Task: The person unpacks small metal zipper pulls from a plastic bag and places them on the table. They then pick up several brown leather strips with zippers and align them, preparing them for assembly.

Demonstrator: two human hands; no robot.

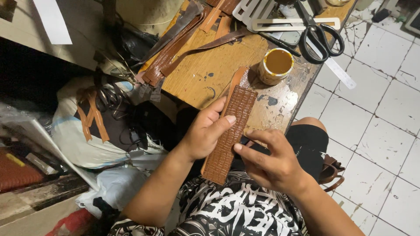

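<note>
Gripping a long brown textured leather strip [229,135] at centre frame, the left hand [203,133] has its thumb laid flat across the embossed face and its fingers curled behind the left edge. And there's the right hand [273,164], lower right of centre, half open, fingertips pressing the strip's right edge near its lower half, not closed around it. The strip runs on a slant from just above the person's lap up to the near edge of the wooden worktable [205,74], its top end lying over the boards.

By the look of it, this piece is light and fairly stiff: it holds its line without drooping between the hands. The scaly surface should give good purchase, so a pinch along the long edges, about mid-length, looks the sensible hold; a sharp bend could crease it.

Both forearms come in from the bottom of the frame, wrists bent slightly inward, palms facing each other across the strip.

Upper centre, an open glue tin [276,65] stands just beside the strip's top end. Black-handled scissors [317,37] lie at the upper right, with more leather straps [175,48] trailing off the table's upper-left side.
</note>
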